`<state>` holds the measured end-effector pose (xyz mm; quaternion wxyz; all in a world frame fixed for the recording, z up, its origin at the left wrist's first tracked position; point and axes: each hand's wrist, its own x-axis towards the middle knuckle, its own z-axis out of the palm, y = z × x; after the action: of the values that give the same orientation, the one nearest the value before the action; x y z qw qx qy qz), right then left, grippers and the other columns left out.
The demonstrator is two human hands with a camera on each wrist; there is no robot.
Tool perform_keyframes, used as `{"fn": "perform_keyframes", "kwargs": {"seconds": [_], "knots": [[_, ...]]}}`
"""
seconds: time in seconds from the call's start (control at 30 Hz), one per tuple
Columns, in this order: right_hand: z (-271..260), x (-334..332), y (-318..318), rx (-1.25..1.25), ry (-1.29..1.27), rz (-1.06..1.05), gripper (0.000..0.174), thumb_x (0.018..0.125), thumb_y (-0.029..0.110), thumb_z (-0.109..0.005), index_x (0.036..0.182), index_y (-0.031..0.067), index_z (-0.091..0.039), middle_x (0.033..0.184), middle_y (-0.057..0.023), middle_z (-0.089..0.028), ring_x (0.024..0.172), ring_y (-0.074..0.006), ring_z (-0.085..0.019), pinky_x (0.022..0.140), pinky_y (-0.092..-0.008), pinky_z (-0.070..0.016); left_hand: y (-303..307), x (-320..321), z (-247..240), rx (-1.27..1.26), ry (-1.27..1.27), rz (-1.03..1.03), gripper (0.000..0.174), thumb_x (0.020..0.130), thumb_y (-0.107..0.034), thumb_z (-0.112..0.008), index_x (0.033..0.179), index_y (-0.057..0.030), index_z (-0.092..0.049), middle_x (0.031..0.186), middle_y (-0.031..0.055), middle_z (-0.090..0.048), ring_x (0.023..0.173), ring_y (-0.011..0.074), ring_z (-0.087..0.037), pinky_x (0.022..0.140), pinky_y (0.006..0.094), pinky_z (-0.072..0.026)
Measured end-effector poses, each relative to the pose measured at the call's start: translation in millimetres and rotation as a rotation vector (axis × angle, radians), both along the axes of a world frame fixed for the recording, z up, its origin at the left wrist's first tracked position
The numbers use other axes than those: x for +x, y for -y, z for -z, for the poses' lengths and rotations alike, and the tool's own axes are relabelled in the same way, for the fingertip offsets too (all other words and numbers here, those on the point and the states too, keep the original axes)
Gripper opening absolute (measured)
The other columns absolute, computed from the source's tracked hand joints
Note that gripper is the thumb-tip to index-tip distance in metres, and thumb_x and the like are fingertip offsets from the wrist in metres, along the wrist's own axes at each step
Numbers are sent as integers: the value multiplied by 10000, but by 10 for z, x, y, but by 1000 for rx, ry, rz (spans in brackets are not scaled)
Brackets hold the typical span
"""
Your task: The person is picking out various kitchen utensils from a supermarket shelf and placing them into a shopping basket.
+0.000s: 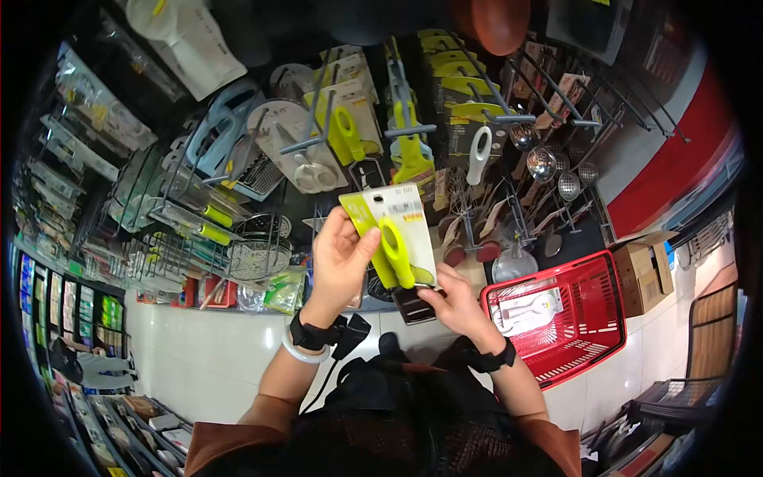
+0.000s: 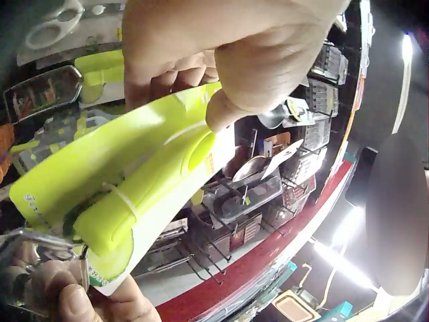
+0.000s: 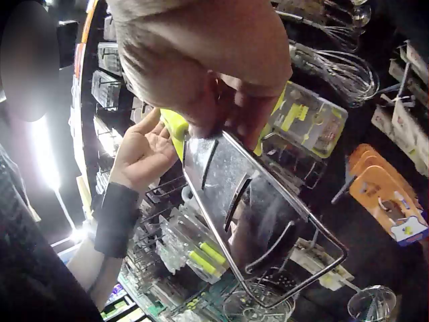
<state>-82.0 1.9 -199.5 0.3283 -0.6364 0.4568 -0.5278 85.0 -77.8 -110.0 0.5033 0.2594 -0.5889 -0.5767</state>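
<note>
A hand slicer (image 1: pixel 395 250) with a lime-green handle, fixed to a green and white backing card (image 1: pixel 409 213), is held up in front of the body. My left hand (image 1: pixel 338 258) grips the card's upper left edge, its thumb on the front next to the handle's loop. At the lower end my right hand (image 1: pixel 461 302) pinches the slicer where the handle meets the metal. The right wrist view shows its flat, shiny metal plate (image 3: pixel 224 194), with curved slots and a wire frame around it. In the left wrist view a clear tie crosses the handle (image 2: pixel 114 215).
Hooks with carded kitchen tools fill the display ahead, among them green-handled ones (image 1: pixel 346 131) and ladles (image 1: pixel 542 164). Below on the right stands a red shopping basket (image 1: pixel 584 274) with a white packaged item (image 1: pixel 528 312) inside. A cardboard box (image 1: pixel 644 274) sits beside it.
</note>
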Motion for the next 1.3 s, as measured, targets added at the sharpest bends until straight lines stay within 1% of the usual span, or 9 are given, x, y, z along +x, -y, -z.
{"fn": "perform_keyframes", "kwargs": {"seconds": [0.17,0.37,0.67,0.9,1.0,1.1,1.17,1.23,1.3], "knots": [[-166,275,274,-87,-57,-19,179,760,3,-611,919,-44,-543,831,-166,-516,782,-346,-527,685,-356,-429,168,110,-202,-102,-96,-120,283,888,-9,-539,1145,34,-428,1077,124,-600,989,150,-579,849,273,-456],[-275,425,414,-108,-32,34,199,770,18,-615,953,-34,-554,825,-165,-518,770,-343,-530,680,-355,-427,360,170,-321,-124,-81,-121,296,885,-28,-558,1142,39,-429,1035,123,-617,946,137,-596,801,253,-476],[-354,482,466,-72,-71,77,204,791,49,-605,978,-21,-559,837,-161,-524,791,-340,-531,703,-362,-423,517,163,-304,-185,-102,-183,285,882,-32,-562,1133,27,-442,1016,119,-619,918,144,-608,797,254,-481],[-374,524,490,-34,-53,88,205,799,59,-598,978,-30,-551,846,-171,-527,797,-353,-531,711,-368,-421,587,207,-312,-122,-110,-112,289,882,-38,-568,1143,23,-457,1046,119,-619,940,151,-600,828,273,-468],[-315,522,557,-25,-50,99,214,798,67,-602,979,-33,-546,845,-179,-524,795,-337,-540,687,-371,-423,627,184,-324,-190,-108,-133,283,886,-28,-555,1148,22,-460,1039,116,-625,925,151,-606,818,267,-472],[-281,510,639,96,-29,121,298,802,85,-616,1061,-24,-516,847,-168,-546,813,-291,-563,687,-360,-446,796,156,-238,-135,-74,-127,305,880,-10,-554,1168,19,-456,1040,111,-625,939,149,-598,828,260,-459],[-292,512,663,141,38,199,428,802,86,-634,1177,-12,-453,917,-161,-564,854,-249,-574,722,-346,-478,932,107,-184,-166,-17,-206,283,868,16,-551,1132,20,-449,984,104,-636,889,138,-607,784,248,-468],[-158,496,641,2,19,289,534,791,59,-649,1256,-3,-394,1041,-158,-525,904,-247,-565,795,-339,-491,1017,42,-157,-180,-55,-213,270,856,24,-561,1109,21,-467,986,93,-621,897,134,-584,792,254,-454],[-23,403,576,8,16,370,537,788,54,-651,1257,1,-395,1032,-152,-524,913,-240,-563,801,-339,-490,1143,22,-95,-318,-23,-321,252,842,15,-590,1076,12,-497,1003,76,-599,924,135,-553,812,261,-438]]}}
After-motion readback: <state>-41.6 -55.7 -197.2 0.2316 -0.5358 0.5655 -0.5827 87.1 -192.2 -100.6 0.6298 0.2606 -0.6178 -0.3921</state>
